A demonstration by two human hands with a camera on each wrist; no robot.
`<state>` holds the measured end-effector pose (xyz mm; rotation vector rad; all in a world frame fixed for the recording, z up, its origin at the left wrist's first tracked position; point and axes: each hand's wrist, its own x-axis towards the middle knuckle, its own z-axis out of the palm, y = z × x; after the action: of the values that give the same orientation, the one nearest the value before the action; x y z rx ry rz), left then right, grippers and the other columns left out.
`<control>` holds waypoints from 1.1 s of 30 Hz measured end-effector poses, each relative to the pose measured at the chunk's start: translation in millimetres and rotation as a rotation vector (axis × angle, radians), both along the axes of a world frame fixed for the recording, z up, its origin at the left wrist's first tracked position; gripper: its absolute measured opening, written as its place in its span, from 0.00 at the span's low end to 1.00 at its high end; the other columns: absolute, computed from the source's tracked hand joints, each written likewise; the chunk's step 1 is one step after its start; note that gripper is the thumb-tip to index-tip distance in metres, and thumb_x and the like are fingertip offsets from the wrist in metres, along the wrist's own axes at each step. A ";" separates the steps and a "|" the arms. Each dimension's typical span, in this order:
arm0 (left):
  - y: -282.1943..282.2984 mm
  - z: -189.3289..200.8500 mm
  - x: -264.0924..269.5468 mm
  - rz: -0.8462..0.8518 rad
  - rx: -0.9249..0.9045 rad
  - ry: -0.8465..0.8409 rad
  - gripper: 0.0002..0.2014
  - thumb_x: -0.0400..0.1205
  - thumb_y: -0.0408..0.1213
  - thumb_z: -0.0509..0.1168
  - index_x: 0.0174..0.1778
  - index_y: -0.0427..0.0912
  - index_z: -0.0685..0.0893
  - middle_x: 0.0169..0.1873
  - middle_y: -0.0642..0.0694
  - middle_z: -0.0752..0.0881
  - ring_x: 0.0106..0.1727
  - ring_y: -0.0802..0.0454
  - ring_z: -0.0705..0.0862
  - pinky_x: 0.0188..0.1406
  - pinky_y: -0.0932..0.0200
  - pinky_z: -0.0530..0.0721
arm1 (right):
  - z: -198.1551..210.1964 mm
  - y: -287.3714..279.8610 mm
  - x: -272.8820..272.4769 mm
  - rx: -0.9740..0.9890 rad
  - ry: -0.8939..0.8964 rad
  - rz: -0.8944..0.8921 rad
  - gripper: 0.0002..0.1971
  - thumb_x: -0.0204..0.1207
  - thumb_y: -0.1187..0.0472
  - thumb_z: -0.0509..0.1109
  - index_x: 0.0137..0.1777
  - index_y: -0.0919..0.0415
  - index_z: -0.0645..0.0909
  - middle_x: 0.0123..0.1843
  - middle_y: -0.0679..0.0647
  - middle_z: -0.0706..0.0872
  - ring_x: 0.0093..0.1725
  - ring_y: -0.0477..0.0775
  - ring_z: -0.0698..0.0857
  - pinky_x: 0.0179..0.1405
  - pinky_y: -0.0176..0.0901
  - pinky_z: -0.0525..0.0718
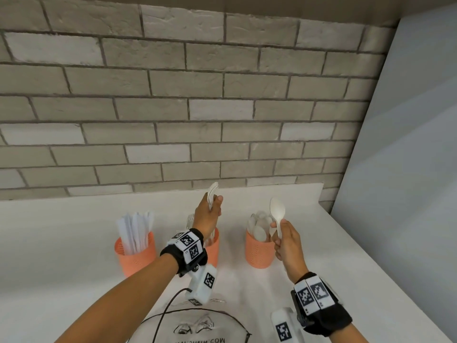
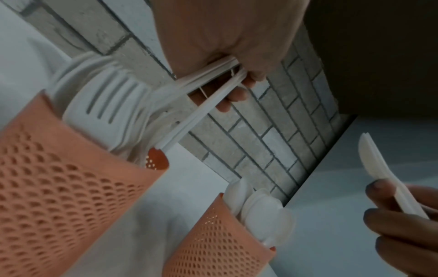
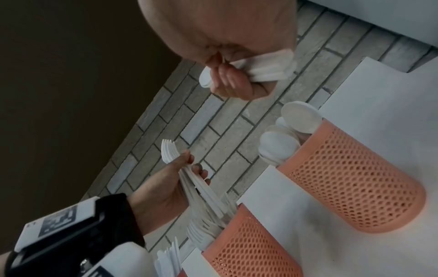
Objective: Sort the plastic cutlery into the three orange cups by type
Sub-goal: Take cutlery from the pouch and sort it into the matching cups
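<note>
The sort looks nearly done: on the table (image 1: 61, 243) the left cup (image 1: 135, 253) holds knives, the middle cup (image 3: 249, 249) forks, the right cup (image 1: 259, 251) spoons.

The left hand (image 1: 207, 216) clasps a bunch of forks (image 3: 201, 187) above the middle cup, and the right hand (image 1: 288, 243) pinches spoons (image 1: 277, 212) (at least two, by the wrist view) beside the right cup; both loads remain to drop in.

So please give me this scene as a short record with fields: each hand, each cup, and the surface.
left hand: holds a bundle of forks above the middle cup
right hand: holds spoons, bowl up, near the right cup
left cup: knives
middle cup: forks
right cup: spoons
table: white, against a grey brick wall
near edge: clear bag with dark trim
</note>
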<state>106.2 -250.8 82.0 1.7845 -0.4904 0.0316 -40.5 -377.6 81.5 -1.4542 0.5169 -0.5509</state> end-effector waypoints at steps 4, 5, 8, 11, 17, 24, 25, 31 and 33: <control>-0.5 -11.5 2.6 0.042 0.042 0.051 0.19 0.85 0.47 0.55 0.61 0.34 0.74 0.34 0.47 0.79 0.38 0.52 0.79 0.45 0.58 0.75 | -2.1 -2.3 3.7 0.035 -0.022 0.003 0.18 0.87 0.58 0.48 0.41 0.59 0.76 0.22 0.43 0.73 0.13 0.37 0.67 0.14 0.27 0.62; -0.2 -13.9 5.3 0.057 0.044 0.081 0.23 0.85 0.49 0.55 0.66 0.32 0.71 0.43 0.43 0.83 0.47 0.47 0.82 0.54 0.54 0.78 | -2.6 -2.8 4.4 0.032 -0.024 0.001 0.18 0.87 0.58 0.48 0.41 0.60 0.76 0.20 0.42 0.73 0.13 0.37 0.67 0.14 0.26 0.63; 0.4 -17.2 8.8 0.080 0.038 0.151 0.25 0.85 0.51 0.54 0.67 0.33 0.71 0.54 0.37 0.84 0.62 0.39 0.81 0.63 0.49 0.76 | -1.1 -2.9 4.8 0.044 -0.039 0.001 0.18 0.87 0.59 0.47 0.42 0.61 0.75 0.14 0.42 0.75 0.13 0.37 0.69 0.13 0.25 0.64; 0.4 -16.2 4.9 0.067 0.048 0.124 0.15 0.86 0.46 0.53 0.54 0.35 0.74 0.36 0.50 0.81 0.47 0.48 0.79 0.49 0.61 0.69 | 3.3 -2.2 3.5 0.076 -0.075 0.000 0.18 0.87 0.60 0.47 0.41 0.62 0.74 0.13 0.42 0.74 0.12 0.36 0.71 0.13 0.24 0.65; 6.3 -25.3 10.9 0.094 0.084 0.084 0.10 0.80 0.31 0.64 0.57 0.41 0.76 0.46 0.49 0.82 0.46 0.48 0.81 0.49 0.60 0.74 | -2.9 -3.8 5.3 0.035 -0.084 -0.044 0.14 0.86 0.60 0.51 0.44 0.61 0.75 0.18 0.43 0.70 0.14 0.38 0.66 0.13 0.28 0.62; 14.6 -19.6 -3.5 0.065 0.198 -0.131 0.26 0.81 0.34 0.64 0.74 0.48 0.65 0.49 0.48 0.80 0.49 0.46 0.81 0.52 0.56 0.79 | -8.3 -1.5 9.9 -0.009 -0.097 -0.048 0.12 0.86 0.59 0.54 0.39 0.54 0.71 0.22 0.46 0.66 0.16 0.39 0.64 0.14 0.30 0.61; 14.4 -18.1 -5.8 0.086 0.224 -0.139 0.22 0.83 0.38 0.62 0.72 0.46 0.66 0.49 0.47 0.81 0.50 0.45 0.82 0.51 0.56 0.79 | -8.5 -1.5 10.1 -0.003 -0.099 -0.048 0.13 0.86 0.60 0.53 0.39 0.55 0.70 0.21 0.46 0.66 0.17 0.40 0.64 0.14 0.31 0.62; 17.0 -14.7 1.4 0.216 0.271 -0.050 0.19 0.87 0.40 0.50 0.47 0.34 0.83 0.52 0.36 0.81 0.59 0.39 0.78 0.62 0.50 0.75 | -13.2 -6.0 9.1 -0.007 -0.122 -0.047 0.09 0.86 0.62 0.52 0.47 0.63 0.72 0.24 0.53 0.69 0.15 0.42 0.65 0.15 0.34 0.64; 19.6 -15.1 3.0 0.201 0.311 -0.036 0.18 0.86 0.38 0.50 0.49 0.34 0.85 0.53 0.34 0.80 0.61 0.40 0.76 0.64 0.50 0.73 | -13.3 -6.0 7.9 -0.008 -0.129 -0.039 0.10 0.86 0.62 0.52 0.47 0.63 0.72 0.24 0.53 0.69 0.15 0.42 0.66 0.15 0.34 0.65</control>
<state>109.2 -231.2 67.0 2.1368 -0.3530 0.1336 -32.7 -383.6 68.2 -1.4084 0.4420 -0.6742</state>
